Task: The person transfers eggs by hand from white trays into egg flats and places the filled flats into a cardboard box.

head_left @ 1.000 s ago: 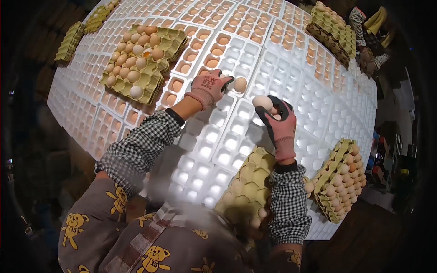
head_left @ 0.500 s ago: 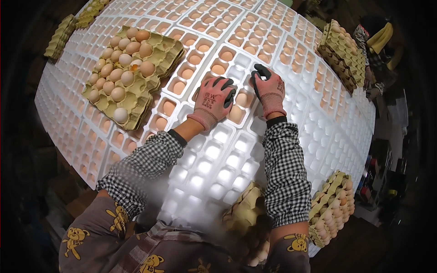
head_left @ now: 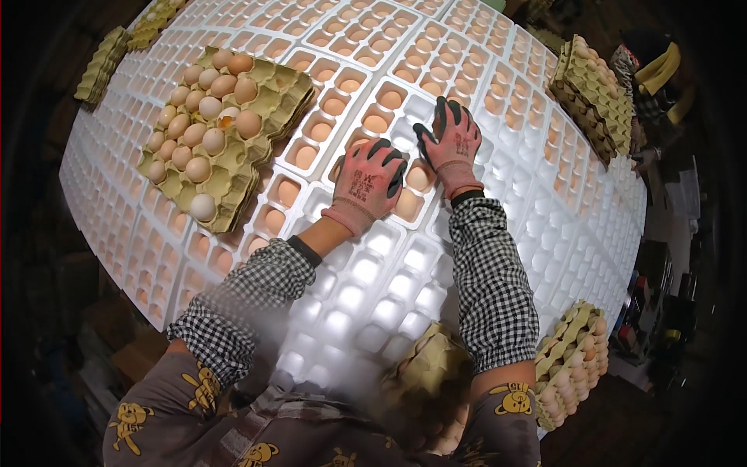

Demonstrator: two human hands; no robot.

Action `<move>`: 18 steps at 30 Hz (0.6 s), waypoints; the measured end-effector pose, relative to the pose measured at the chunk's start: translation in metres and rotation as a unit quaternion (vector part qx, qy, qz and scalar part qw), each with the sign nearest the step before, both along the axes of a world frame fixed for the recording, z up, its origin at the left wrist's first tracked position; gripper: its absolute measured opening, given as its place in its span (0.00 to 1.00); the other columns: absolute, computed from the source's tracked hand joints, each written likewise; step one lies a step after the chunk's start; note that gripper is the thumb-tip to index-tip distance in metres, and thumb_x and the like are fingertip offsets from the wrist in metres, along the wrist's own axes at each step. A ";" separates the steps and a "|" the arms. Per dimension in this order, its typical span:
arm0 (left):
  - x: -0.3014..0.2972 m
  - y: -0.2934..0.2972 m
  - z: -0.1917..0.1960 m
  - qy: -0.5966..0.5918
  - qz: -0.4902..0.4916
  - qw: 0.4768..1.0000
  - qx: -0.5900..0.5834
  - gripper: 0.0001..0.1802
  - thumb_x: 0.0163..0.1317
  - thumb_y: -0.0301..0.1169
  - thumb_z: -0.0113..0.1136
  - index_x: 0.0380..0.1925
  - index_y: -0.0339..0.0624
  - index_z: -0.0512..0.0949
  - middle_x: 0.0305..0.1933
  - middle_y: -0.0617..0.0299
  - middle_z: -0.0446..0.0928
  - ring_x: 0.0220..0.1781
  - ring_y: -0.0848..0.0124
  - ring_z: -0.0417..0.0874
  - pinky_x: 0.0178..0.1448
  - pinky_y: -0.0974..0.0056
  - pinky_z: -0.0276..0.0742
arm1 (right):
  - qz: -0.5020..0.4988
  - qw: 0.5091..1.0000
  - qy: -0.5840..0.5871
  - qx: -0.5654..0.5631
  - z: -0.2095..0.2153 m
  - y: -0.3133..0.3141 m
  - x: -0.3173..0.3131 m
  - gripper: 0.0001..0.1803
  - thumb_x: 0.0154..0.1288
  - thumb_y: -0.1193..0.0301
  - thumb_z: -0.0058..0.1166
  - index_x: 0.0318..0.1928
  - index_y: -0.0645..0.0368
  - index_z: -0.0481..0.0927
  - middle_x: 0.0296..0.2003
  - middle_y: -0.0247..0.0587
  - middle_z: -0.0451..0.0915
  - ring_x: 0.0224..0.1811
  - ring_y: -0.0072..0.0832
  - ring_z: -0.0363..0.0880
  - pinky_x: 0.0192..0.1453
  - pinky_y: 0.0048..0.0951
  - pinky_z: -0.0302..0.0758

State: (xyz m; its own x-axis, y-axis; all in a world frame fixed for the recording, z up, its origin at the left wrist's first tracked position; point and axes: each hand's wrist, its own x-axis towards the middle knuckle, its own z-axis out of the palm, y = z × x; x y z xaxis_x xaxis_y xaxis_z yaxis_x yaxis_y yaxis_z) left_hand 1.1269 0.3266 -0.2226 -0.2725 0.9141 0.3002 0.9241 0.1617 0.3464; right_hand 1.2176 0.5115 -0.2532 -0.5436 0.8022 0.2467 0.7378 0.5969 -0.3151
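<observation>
Both my hands wear pink gloves with dark fingertips, above a white molded egg tray. My left hand curls closed over the tray's left column; whatever its fingers hold is hidden under them. My right hand reaches over the right column, thumb apart from the slightly bent fingers, with no egg showing between them. Two eggs lie in cells at the near end, one of them a light brown egg between my hands. Other eggs fill cells farther up the left column, while the cells beside them are empty.
A yellow pulp egg tray, stacked on others, holds several eggs, one broken. Filled white trays spread left and far; empty ones lie right. Stacked egg trays stand near right and far right, beside another person.
My right hand has shifted slightly left and up, its thumb and fingers parting wider. My left hand stays curled over nearly the same place. The view has shifted a little.
</observation>
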 end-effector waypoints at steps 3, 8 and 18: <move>-0.006 -0.004 -0.001 -0.004 0.004 1.000 -0.015 0.22 0.52 0.37 0.67 0.48 0.48 0.79 0.55 0.58 0.76 0.64 0.56 0.71 0.69 0.50 0.63 | -0.014 0.997 0.064 0.030 0.017 -0.036 0.011 0.37 0.47 0.52 0.72 0.58 0.48 0.75 0.58 0.41 0.69 0.63 0.41 0.66 0.66 0.46 0.61; -0.003 -0.002 -0.004 0.017 0.004 1.000 -0.016 0.22 0.53 0.40 0.67 0.48 0.49 0.79 0.55 0.58 0.76 0.65 0.57 0.70 0.69 0.50 0.62 | 0.045 0.995 -0.089 0.020 0.016 -0.041 0.028 0.25 0.49 0.54 0.70 0.49 0.43 0.82 0.54 0.38 0.73 0.57 0.41 0.70 0.57 0.47 0.66; 0.005 -0.001 -0.004 0.036 0.013 0.999 -0.001 0.18 0.57 0.40 0.64 0.47 0.50 0.82 0.51 0.56 0.81 0.56 0.56 0.78 0.62 0.54 0.71 | 0.103 0.921 0.200 -0.319 0.113 -0.113 0.116 0.17 0.68 0.63 0.57 0.52 0.58 0.83 0.47 0.39 0.84 0.46 0.32 0.83 0.50 0.30 0.78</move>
